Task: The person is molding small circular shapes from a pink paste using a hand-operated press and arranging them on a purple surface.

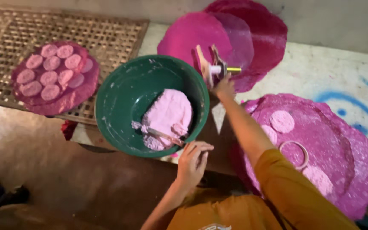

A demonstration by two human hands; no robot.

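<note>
A green bowl point(120, 91) holds a lump of pale pink dough point(169, 117). My left hand point(192, 162) grips the handle of a flat spatula point(158, 133) whose blade lies against the dough at the bowl's near rim. My right hand point(223, 87) reaches forward past the bowl and holds a wooden tool with a white roller point(213, 66), over a magenta round sheet point(194, 32). To the right lies a large magenta sheet point(346, 153) with pink dough discs point(282, 121) and a ring cutter point(294, 153) on it.
A woven lattice rack point(107, 34) at the back left carries a magenta sheet point(71, 100) covered with several pink discs point(50, 64). More magenta sheets point(265, 30) overlap at the back. The white surface point(354, 85) at right has blue marks. Dark floor lies at the lower left.
</note>
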